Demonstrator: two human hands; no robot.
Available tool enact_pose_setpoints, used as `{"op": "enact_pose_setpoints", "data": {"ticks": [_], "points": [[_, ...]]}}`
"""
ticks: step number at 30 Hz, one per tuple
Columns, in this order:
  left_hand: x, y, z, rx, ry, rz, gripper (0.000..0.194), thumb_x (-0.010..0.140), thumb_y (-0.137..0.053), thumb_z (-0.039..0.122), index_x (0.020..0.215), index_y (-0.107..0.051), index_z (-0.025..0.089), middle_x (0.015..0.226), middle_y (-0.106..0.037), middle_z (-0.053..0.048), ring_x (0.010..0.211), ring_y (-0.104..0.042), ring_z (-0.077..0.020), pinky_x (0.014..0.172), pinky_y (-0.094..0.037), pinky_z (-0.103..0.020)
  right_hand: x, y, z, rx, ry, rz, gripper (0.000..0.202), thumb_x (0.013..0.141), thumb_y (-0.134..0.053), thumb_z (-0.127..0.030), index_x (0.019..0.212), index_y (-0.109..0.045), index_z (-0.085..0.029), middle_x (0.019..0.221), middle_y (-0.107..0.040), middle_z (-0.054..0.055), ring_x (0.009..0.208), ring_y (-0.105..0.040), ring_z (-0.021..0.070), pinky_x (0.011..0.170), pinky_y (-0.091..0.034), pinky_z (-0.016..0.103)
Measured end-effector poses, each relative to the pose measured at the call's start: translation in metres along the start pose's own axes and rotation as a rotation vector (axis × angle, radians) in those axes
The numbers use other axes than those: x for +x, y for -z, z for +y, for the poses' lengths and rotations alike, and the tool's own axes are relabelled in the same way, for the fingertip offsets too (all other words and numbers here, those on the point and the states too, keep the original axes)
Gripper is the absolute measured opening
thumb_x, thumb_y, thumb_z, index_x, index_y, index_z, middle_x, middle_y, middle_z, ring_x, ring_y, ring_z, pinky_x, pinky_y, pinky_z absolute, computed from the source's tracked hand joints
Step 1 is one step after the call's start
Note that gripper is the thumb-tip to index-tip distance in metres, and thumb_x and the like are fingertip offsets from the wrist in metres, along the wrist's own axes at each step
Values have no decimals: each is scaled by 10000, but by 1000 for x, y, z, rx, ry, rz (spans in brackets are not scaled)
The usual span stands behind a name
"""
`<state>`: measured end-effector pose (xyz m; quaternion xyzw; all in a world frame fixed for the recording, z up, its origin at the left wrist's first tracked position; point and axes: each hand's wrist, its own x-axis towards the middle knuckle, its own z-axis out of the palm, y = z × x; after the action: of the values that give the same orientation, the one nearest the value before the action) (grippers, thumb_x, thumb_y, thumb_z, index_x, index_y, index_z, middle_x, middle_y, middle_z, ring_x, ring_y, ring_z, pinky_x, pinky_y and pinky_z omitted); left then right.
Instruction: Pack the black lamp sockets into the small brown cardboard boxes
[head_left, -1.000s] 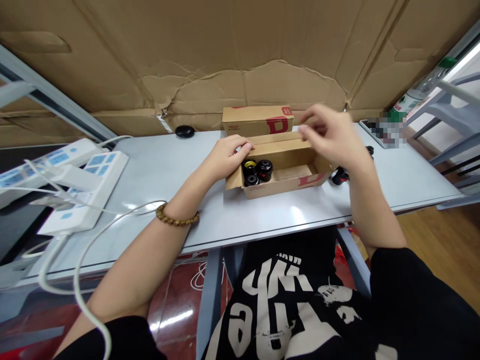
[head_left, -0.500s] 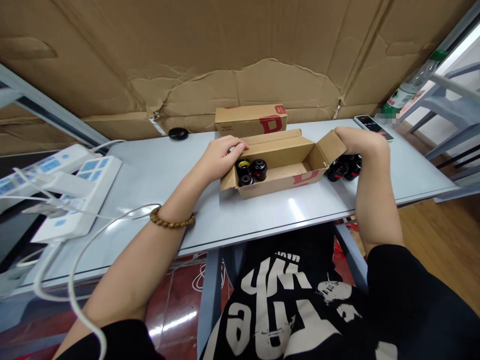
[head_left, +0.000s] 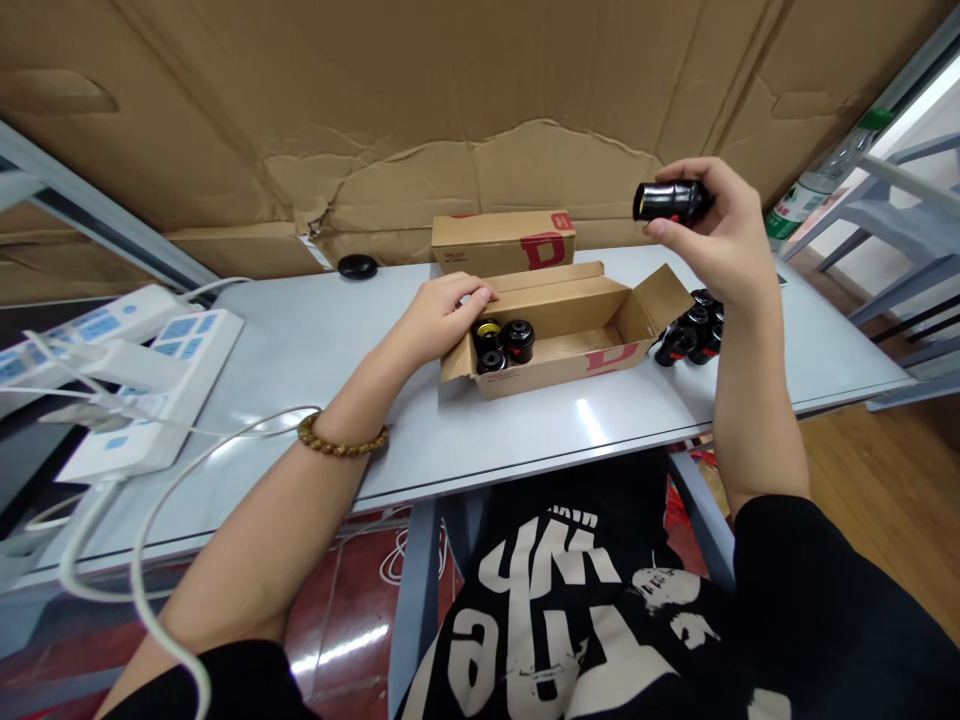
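Observation:
My right hand (head_left: pixel 716 235) holds a black cylinder (head_left: pixel 671 201) on its side, raised above the table, between thumb and fingers. An open cardboard box (head_left: pixel 559 375) lies on the table in front of me. Inside its left end stand three black cylinders (head_left: pixel 519 341), one showing a yellow ring. My left hand (head_left: pixel 444 312) grips the box at its back left edge, fingers curled over the rim. More black cylinders (head_left: pixel 677 343) are grouped at the right of the box, beside its raised flap.
Behind stands a closed cardboard box (head_left: pixel 487 243) with a red mark. White power strips (head_left: pixel 161 400) and cables lie left on the table (head_left: pixel 292 340). A black round object (head_left: pixel 357 267) is at the back. A bottle (head_left: pixel 802 200) stands far right.
My right hand has come up from behind the raised box flap near the grouped cylinders and now shows a black cylinder in its grip. My left hand has stayed on the box.

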<state>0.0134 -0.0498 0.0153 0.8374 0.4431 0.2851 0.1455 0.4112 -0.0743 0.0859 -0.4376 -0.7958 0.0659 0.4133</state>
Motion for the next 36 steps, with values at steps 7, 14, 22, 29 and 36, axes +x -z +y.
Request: {"op": "enact_pose_setpoints", "data": {"ticks": [7, 14, 22, 29, 36], "points": [[0, 2, 4, -6, 19, -11, 531, 1111, -466, 522, 1149, -889, 203, 1267, -888, -131, 1193, -788, -336, 1101, -596, -470, -15, -27, -37, 14, -28, -67, 701, 1089, -597, -863, 1540, -640, -328, 1254, -846, 103, 1002, -796, 299, 865, -679, 484], [0, 0, 1, -17, 14, -6, 555, 1110, -465, 562, 1132, -886, 202, 1260, -889, -135, 1193, -793, -351, 1105, -595, -484, -24, -26, -60, -140, 98, 33, 547, 1128, -613, -694, 1495, -700, -298, 1384, -825, 130, 1248, -806, 401, 1098, -685, 615], [1, 0, -2, -29, 5, -6, 563, 1109, -464, 585, 1136, -883, 209, 1248, -895, -119, 1149, -790, -322, 1059, -601, -444, -23, -66, -75, 42, 271, -213, 541, 1177, -531, -625, 1530, -692, -247, 1451, -820, 148, 1308, -787, 362, 1135, -641, 553], [0, 1, -1, -13, -5, -10, 546, 1120, -466, 558, 1144, -885, 208, 1259, -897, -124, 1176, -786, -329, 1112, -600, -463, -24, -87, -75, 79, 259, -339, 434, 1188, -518, -574, 1237, -767, -222, 1104, -854, 129, 966, -763, 312, 880, -592, 446], [-1, 1, 1, -13, 2, -12, 556, 1116, -459, 542, 1160, -885, 188, 1254, -892, -129, 1174, -785, -325, 1124, -593, -462, -24, -91, -70, 159, 253, -311, 448, 1079, -740, -473, 1440, -716, -209, 1352, -848, 167, 1140, -792, 347, 1003, -634, 493]]}}
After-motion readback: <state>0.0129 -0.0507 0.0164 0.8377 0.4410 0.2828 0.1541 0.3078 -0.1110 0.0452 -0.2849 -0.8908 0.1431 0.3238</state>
